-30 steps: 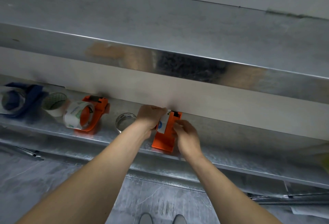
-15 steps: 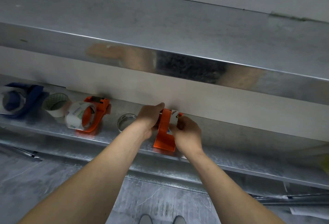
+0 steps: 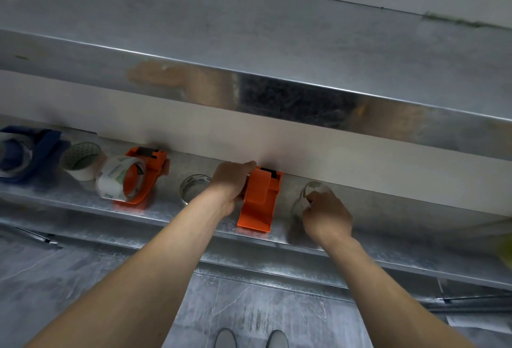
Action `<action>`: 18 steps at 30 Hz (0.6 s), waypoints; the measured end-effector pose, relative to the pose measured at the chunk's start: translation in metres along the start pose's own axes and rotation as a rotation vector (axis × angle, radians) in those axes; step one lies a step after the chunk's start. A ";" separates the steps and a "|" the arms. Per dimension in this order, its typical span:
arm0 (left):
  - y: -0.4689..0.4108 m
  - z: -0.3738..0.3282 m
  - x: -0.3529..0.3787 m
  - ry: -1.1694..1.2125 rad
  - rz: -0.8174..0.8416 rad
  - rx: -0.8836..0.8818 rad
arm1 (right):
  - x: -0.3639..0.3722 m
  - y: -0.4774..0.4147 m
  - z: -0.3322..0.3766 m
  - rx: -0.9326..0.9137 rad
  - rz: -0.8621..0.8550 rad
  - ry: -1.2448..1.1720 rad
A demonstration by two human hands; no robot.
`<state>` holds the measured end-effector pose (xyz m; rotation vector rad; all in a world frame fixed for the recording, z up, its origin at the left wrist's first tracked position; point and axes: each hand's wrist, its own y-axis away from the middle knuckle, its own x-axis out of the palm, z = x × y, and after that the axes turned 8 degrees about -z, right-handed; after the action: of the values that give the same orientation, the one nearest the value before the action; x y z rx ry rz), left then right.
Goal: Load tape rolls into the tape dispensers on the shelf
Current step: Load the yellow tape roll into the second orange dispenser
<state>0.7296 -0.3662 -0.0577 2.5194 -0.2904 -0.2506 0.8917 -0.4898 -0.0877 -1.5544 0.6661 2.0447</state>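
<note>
Shelf [image 3: 401,226], galvanised sheet metal with a mottled grey finish; its right end ran out of view. Upper shelf [image 3: 249,29], same metal, overhung it, its front face carrying blurred reflections.

Partly hidden or cut off:
- Clear tape roll [image 3: 313,190], transparent with faint print, stood near the back wall just right of the middle orange dispenser. The right hand [image 3: 327,217] covered its lower half, grip closed with fingers curled over the rim.
- Middle orange dispenser [image 3: 259,203], smooth moulded plastic, had its flat handle toward the front lip and its black cutter end at the wall. The left hand [image 3: 231,181] hid its left flank, grip closed around that side; whether a roll sat on it could not be told.
- Second clear roll [image 3: 192,185], half behind the left wrist.
- Blue dispenser [image 3: 25,151], cropped by the left edge, detail unclear.
- Yellowish patch [image 3: 504,248], far right, too blurred to identify.
- Shoes [image 3: 225,339], toes only, at the bottom edge.

Fully seen:
- Loaded orange dispenser [image 3: 149,178], carrying a printed roll [image 3: 117,178], glossy and cylindrical.
- White roll [image 3: 81,159], standing on end between the blue and loaded units.
</note>
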 end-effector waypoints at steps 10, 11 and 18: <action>0.006 -0.001 -0.002 -0.018 -0.001 0.016 | 0.014 0.003 -0.012 -0.002 0.028 0.053; 0.007 -0.001 -0.002 -0.019 -0.004 0.017 | 0.012 0.004 -0.010 -0.009 -0.032 0.009; 0.016 -0.003 -0.004 -0.070 -0.015 0.032 | 0.008 0.014 0.020 -0.153 -0.147 -0.173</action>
<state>0.7241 -0.3764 -0.0459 2.5485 -0.3049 -0.3433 0.8663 -0.4868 -0.0898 -1.4399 0.3280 2.1281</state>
